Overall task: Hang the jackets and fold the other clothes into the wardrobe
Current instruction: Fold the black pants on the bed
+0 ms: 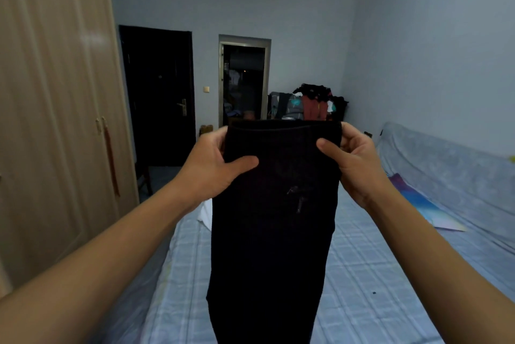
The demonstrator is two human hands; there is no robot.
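With left hand (214, 168) pinched top left corner of black garment (273, 232), thumb in front, fingers curled behind; with right hand (354, 165) pinched top right corner likewise. Held it upright, hanging over the bed's (362, 274) middle, beside closed wardrobe (55, 92) at left

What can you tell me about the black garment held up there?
The black garment is a long, narrow piece of dark, matte fabric with a stitched band along its top edge and pale flecks near the middle. It hangs straight down above the bed, its lower end cut off by the picture. The left hand and right hand pinch its two top corners, thumbs in front.
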